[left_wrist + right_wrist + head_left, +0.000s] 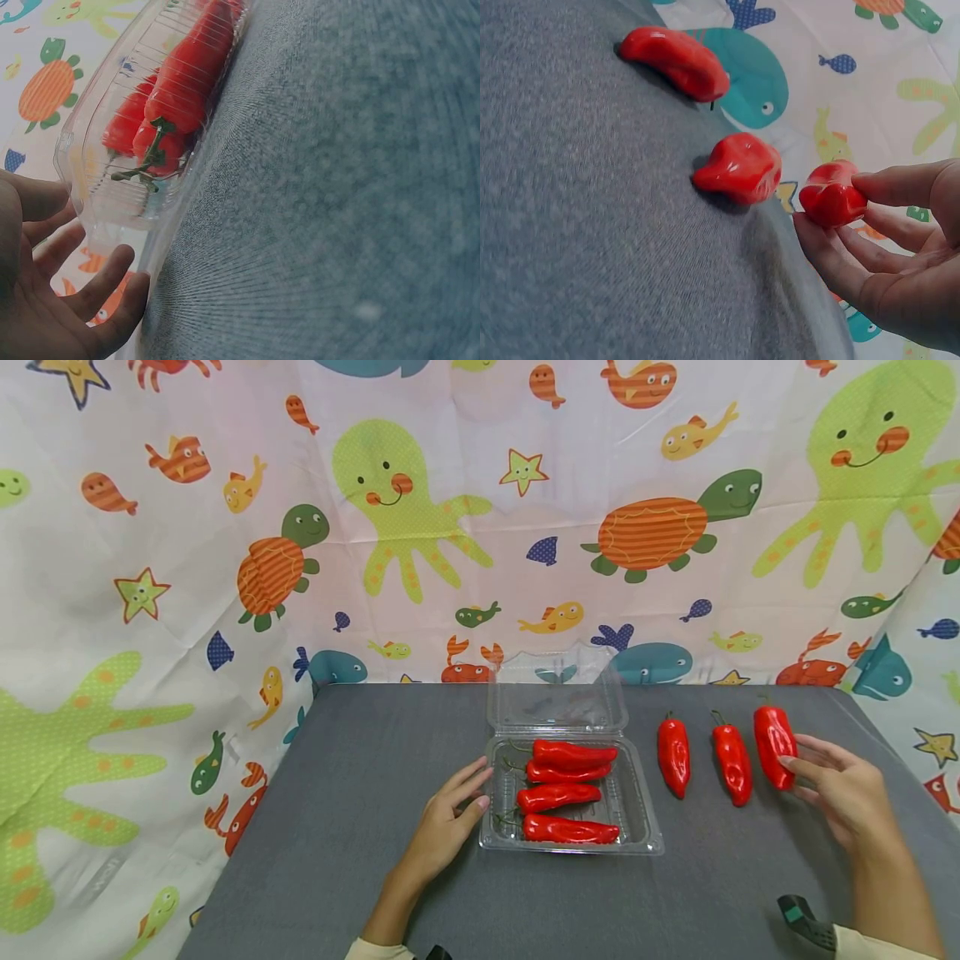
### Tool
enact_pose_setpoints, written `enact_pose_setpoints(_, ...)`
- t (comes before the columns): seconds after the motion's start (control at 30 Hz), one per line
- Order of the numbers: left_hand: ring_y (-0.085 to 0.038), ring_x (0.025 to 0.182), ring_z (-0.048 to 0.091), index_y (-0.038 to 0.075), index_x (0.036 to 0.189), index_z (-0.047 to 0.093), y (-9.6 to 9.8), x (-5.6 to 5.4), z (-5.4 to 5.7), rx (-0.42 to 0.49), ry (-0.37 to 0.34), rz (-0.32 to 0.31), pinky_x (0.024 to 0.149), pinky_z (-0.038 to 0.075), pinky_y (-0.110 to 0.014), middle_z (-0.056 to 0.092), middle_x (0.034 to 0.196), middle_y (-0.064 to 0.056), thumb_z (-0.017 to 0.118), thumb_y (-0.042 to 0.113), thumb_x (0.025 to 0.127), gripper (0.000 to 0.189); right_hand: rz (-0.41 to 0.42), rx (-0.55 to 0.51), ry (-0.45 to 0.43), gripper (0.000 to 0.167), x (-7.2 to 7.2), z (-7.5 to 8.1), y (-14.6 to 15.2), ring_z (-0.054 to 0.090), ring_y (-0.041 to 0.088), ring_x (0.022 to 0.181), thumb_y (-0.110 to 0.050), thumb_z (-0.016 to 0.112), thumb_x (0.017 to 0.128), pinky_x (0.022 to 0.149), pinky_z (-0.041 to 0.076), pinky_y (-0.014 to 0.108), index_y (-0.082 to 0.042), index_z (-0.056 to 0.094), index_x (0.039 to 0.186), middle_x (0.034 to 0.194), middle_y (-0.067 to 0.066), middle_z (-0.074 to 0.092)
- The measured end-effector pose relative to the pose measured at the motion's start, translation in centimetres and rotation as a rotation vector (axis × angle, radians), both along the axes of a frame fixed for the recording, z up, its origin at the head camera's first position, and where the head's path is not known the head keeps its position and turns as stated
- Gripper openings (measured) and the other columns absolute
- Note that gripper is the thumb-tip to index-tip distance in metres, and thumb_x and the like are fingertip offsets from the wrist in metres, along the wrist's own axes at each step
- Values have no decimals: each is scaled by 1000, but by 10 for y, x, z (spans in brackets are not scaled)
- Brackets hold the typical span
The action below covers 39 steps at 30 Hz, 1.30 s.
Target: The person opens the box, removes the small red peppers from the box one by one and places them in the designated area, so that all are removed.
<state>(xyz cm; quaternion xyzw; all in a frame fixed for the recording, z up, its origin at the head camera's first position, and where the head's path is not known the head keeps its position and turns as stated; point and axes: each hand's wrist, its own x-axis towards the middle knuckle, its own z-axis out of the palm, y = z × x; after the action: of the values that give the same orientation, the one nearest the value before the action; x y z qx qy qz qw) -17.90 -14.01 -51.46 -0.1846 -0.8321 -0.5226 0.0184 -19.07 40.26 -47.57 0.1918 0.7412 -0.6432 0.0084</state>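
My right hand (851,785) pinches a red pepper (772,739) between thumb and fingers at the right side of the table. In the right wrist view this pepper (831,196) shows end-on, held up off the cloth. My left hand (442,827) is at the left rim of a clear plastic clamshell box (647,814), fingers loosely spread, fingertips right at its wall. Several red peppers (570,829) lie crosswise in the box, green stems to the left. Its hinged lid (557,706) stands raised at the back.
Two more red peppers, one (673,756) by the box and another (732,764) nearer my right hand, lie lengthwise on the grey tablecloth (375,760). A curtain (465,560) printed with sea animals hangs behind and beside the table.
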Motion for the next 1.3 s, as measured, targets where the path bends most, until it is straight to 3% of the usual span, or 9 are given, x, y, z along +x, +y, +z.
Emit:
enact_pose_setpoints(0.47, -28, 126, 65, 10, 153, 59, 0, 0, -2, 7, 28, -6, 92, 55, -31, 47, 165, 1, 63, 23, 108, 47, 28, 56, -71, 66, -2, -15, 12, 58, -10, 80, -31, 69, 104, 70, 60, 24, -23, 41, 164, 90, -37, 54)
enact_pose_setpoints(0.73, -24, 125, 65, 11, 153, 59, 1, 0, -2, 4, 16, 2, 93, 54, -31, 47, 166, 2, 63, 21, 108, 46, 34, 50, -69, 53, -4, -19, 15, 59, -12, 78, -30, 70, 104, 69, 60, 24, -29, 51, 153, 89, -39, 56)
enact_pose_setpoints(0.93, -19, 125, 64, 13, 153, 59, 1, 0, 0, 5, -10, 9, 93, 53, -31, 46, 165, 7, 64, 18, 107, 46, 35, 91, -93, 61, -4, -18, 13, 59, -11, 79, -32, 69, 104, 71, 60, 23, -22, 44, 160, 97, -31, 59)
enact_pose_setpoints(1.07, -20, 125, 64, 13, 152, 60, 1, 0, 0, 11, -8, 9, 92, 53, -30, 47, 165, 6, 64, 17, 107, 46, 31, 81, -80, 57, -4, -17, 12, 61, -10, 78, -28, 68, 105, 70, 60, 23, -20, 46, 157, 88, -35, 56)
enact_pose_setpoints(1.3, -19, 126, 64, 15, 153, 59, 1, -1, -1, 9, -14, 10, 93, 53, -30, 47, 165, 8, 64, 17, 107, 46, 30, 108, -65, 52, -2, -16, 13, 60, -10, 78, -29, 66, 106, 70, 59, 21, -20, 48, 154, 86, -37, 56)
